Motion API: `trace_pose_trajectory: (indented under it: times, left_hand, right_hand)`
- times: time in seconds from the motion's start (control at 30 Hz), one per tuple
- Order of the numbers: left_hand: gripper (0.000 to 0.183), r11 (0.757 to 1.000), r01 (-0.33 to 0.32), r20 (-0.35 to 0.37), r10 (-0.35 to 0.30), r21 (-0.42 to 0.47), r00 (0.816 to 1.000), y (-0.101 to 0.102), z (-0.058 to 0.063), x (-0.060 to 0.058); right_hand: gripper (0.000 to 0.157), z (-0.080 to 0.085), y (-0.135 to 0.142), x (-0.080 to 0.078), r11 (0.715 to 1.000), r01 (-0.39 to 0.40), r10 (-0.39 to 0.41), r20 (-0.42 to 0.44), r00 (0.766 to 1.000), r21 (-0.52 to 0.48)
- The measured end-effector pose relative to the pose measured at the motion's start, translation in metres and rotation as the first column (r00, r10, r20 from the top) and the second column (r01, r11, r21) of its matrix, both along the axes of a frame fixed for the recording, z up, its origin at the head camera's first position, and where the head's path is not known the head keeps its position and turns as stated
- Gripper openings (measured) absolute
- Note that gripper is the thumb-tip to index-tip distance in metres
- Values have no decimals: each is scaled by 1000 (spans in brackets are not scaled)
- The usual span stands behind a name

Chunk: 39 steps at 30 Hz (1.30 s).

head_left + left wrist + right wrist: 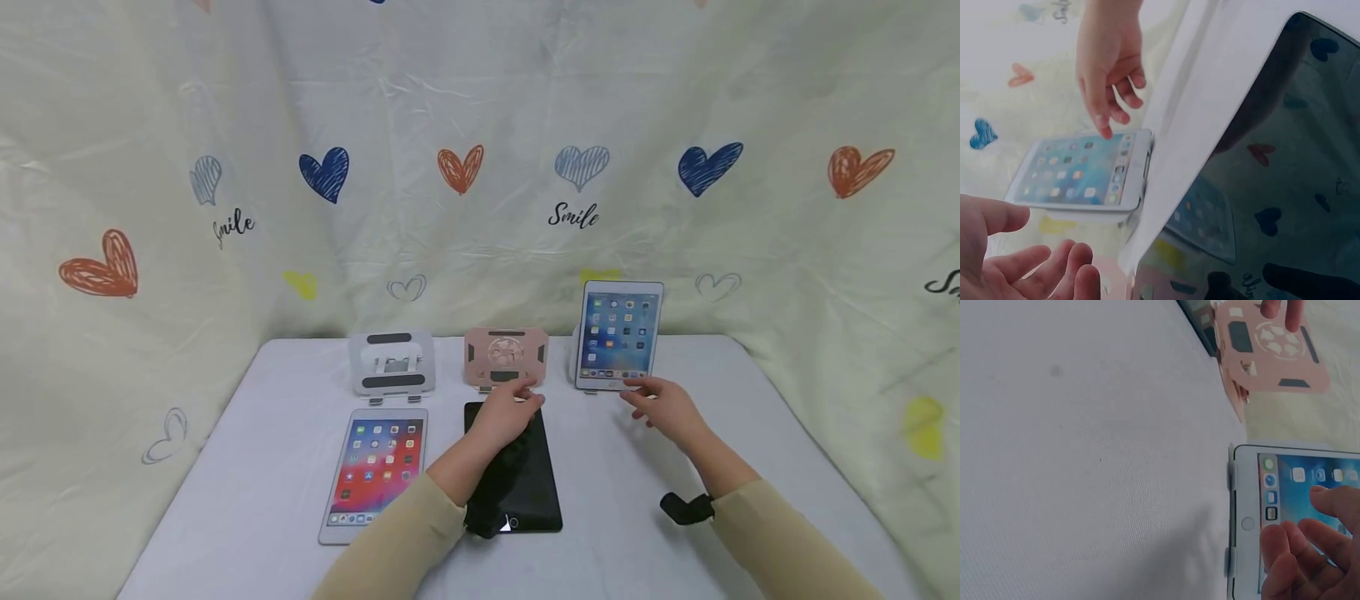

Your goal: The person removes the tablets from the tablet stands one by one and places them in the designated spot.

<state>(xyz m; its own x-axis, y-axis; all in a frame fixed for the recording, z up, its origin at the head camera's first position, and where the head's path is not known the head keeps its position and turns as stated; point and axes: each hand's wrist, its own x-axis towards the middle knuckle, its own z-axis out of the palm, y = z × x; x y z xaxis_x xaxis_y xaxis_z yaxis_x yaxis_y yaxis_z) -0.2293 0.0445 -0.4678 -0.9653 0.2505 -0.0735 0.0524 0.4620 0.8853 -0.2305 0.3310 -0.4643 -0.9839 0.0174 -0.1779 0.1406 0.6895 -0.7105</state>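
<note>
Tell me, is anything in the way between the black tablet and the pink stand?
Only the left hand, over the far end of the black tablet and in front of the pink stand. No other thing shows between them, though the hand hides part of the gap.

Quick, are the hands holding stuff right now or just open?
Left hand: open, holding nothing, near the pink stand.
Right hand: open, holding nothing, by the propped-up tablet.

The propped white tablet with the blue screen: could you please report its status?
Left hand open, over far end of flat black tablet. Right hand open, near base of propped white tablet; contact unclear. Tablet tilted back. Right hand partly in front.
</note>
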Motion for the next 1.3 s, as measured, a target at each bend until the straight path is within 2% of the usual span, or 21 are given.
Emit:
trace_pose_trajectory:
  times: [0.23,0.43,0.63,0.83,1.1,1.2,1.3]
  left_hand:
    - [44,1000,1,-8,-1,21,1000,15,-1,-8]
    - [44,997,0,-1,0,73,1000,29,-3,-17]
    - [48,996,-35,5,35,76,999,47,-5,-25]
    - [46,993,-74,10,73,96,997,62,3,-30]
    - [50,987,-67,78,56,146,995,78,16,-41]
    - [52,985,-69,76,58,157,995,83,17,-46]
    - [54,983,-68,61,58,172,996,88,19,-52]
  right_hand:
    - [55,3,11,-4,998,51,-51,1,999,-41]
    - [57,6,18,-10,993,102,-104,-32,994,-53]
    - [56,8,26,-19,984,147,-154,-61,986,-104]
    - [59,12,30,-31,965,223,-237,-99,967,-135]
    - [60,21,29,-41,940,289,-311,-109,944,-179]
    - [59,23,28,-44,936,299,-324,-118,939,-187]
    - [61,24,28,-46,943,288,-311,-136,941,-165]
